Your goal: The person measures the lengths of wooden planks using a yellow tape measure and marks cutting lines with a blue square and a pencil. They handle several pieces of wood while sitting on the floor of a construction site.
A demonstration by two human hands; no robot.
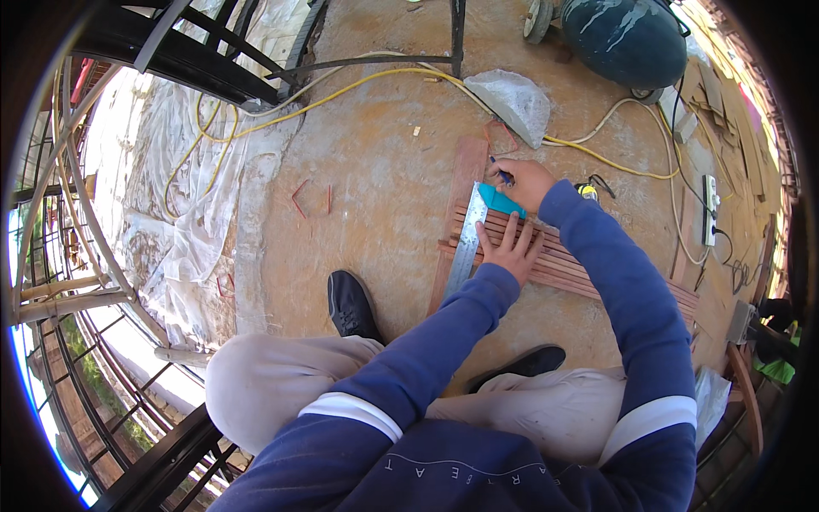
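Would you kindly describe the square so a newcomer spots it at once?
On the brown floor, find the row of thin reddish wooden strips. Across their left end lies the square, its bright teal handle and silver blade setting it apart from the strips.

Clock centred on left hand [509, 249], 12 = straight ahead. Hand rests on wood strips [589, 260], which run out toward 3–4. Board [469, 162] under their near ends, running 11 to 8. Square [465, 243] lies across those ends, handle at 12. Right hand [527, 183] also at 12, pen [505, 177] in it. Tape measure [587, 191] at 2, power strip [709, 209] near 3. Tank [627, 41] at 1, hose [375, 75] at 11, plastic sheet [183, 235] at 9. Left shoe [352, 307] at 8, right shoe [533, 364] at 6.
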